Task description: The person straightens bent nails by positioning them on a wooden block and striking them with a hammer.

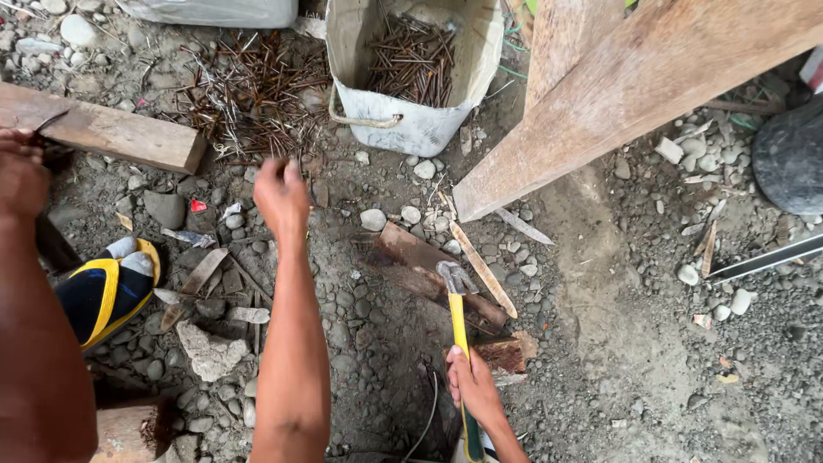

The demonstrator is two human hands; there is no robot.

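Observation:
My right hand [471, 386] grips the yellow handle of a claw hammer [455, 283]. Its steel head rests over a reddish wood scrap [410, 254] on the gravel. My left hand [281, 193] reaches forward with curled fingers, blurred, at the near edge of a loose pile of rusty nails [244, 94]. I cannot tell whether it holds a nail. A dented white bucket [411, 124] behind the pile has more rusty nails inside.
A thick wooden beam [634, 86] slants across the upper right. A plank [116, 133] lies at the left, with another person's arm [26, 257] beside it. A yellow-and-black shoe [107, 287], stones, wood splinters, a dark round object [793, 159] and a metal bar [763, 257] lie around.

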